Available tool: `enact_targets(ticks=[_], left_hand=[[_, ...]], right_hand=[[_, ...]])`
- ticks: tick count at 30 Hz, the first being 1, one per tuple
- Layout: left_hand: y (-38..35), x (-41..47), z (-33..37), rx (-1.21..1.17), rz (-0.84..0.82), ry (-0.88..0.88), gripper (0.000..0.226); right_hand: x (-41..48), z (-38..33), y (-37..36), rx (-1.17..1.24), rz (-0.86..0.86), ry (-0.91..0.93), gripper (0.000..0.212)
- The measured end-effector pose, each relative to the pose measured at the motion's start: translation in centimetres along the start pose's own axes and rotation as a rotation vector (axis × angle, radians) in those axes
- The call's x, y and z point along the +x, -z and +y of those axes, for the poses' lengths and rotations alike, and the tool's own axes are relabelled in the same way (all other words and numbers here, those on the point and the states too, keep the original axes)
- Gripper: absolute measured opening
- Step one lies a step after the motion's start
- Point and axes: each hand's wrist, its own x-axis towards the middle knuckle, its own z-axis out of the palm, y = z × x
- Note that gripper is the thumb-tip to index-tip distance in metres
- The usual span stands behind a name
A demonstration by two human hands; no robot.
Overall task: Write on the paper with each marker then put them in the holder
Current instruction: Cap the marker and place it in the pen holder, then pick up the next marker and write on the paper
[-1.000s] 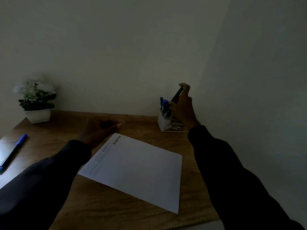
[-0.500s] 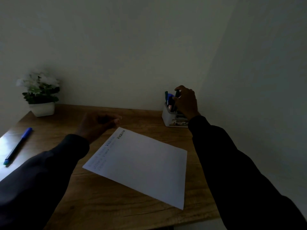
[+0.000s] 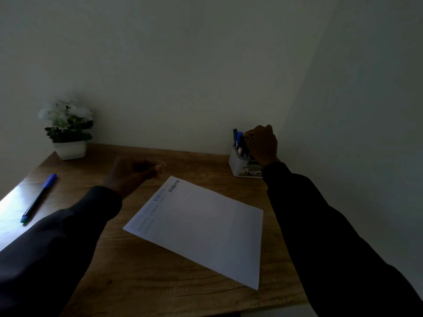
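Potted plant, blue marker far left.

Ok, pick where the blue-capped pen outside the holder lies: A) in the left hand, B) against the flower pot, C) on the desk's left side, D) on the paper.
C: the blue-capped pen lies flat on the wooden desk, left of the left sleeve, apart from the paper.

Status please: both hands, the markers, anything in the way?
Right hand pinches dark marker in holder. Left hand idle on desk, empty. Blue marker lies far left, not yet stored. Nothing blocking.
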Motion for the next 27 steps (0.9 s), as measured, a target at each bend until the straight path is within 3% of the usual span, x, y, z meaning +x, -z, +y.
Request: enact_targets(ticks=[5,9,11,14,17,19,22,27], left_hand=[[0.6,-0.5,-0.1,0.005,0.029,0.009,0.012],[1.3,-0.6,0.0,-0.012,0.036,0.019,0.014],[1.6,-0.7,-0.1,-0.002,0.039,0.009,0.011],[1.8,-0.9,-0.1,0.009,0.049,0.002,0.004],[2.1,-1.2,-0.4,-0.012,0.057,0.016,0.011],[2.6,-1.5,-0.8,-0.025,0.057,0.032,0.019],[3.4,-2.0,-1.3,-0.012,0.081,0.056,0.016],[5.3,-3.8,-2.2,0.01,0.078,0.082,0.016]], right_hand=[[0.2,0.5,0.3,0.135,-0.088,-0.035,0.036],[0.0,0.7,1.4,0.346,0.089,-0.042,0.05],[-0.2,0.4,2.2,0.357,0.182,-0.015,0.042],[-0.9,-1.0,3.1,0.414,0.182,-0.021,0.029],[-2.2,-3.3,3.7,0.536,0.198,0.019,0.026],[-3.7,-5.1,3.4,0.634,0.128,0.053,0.024],[-6.8,-8.1,2.2,0.758,-0.127,0.102,0.024],[-12.2,-13.1,-0.7,0.772,-0.354,0.139,0.026]])
